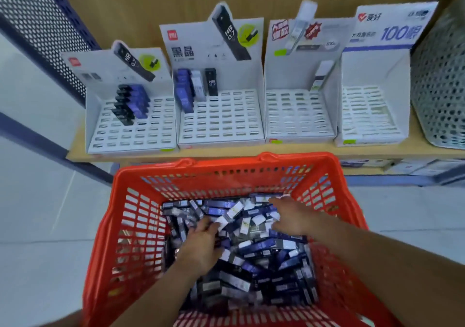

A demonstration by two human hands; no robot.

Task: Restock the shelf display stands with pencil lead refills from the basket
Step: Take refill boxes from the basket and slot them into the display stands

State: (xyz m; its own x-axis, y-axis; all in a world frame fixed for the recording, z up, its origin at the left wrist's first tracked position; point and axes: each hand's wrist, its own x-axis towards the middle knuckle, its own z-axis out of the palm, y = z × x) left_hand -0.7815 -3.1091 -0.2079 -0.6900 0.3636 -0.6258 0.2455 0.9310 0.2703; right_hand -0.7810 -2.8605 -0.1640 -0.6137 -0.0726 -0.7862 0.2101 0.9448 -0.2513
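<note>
– Wooden shelf (251, 151), upper field: what did it carry?

– Side by side, all of white card: the leftmost stand (161, 125), with a short double row of dark and blue refills at its back left; the second stand (226, 120), with a few upright at the back; the third stand (297, 115), with a single pale refill (323, 73); the fourth stand (370, 115), with none that I could see. Most slots were bare.

– And the stock?

– The pencil lead refills (264, 248) lay in a loose heap in the red basket (251, 161), just below the shelf edge. Both hands were down in that heap. The left hand (201, 245) had its fingertips at a white box (222, 222); blur kept me from telling whether it gripped. The right hand (293, 217) lay spread on the boxes, grasping nothing.

– Step in hand?

– Picking, as I judged it, with restocking barely begun. The next move called for closing on boxes of one kind, lifting clear of the basket wall, and seating each upright in a bare slot of the matching stand.
</note>
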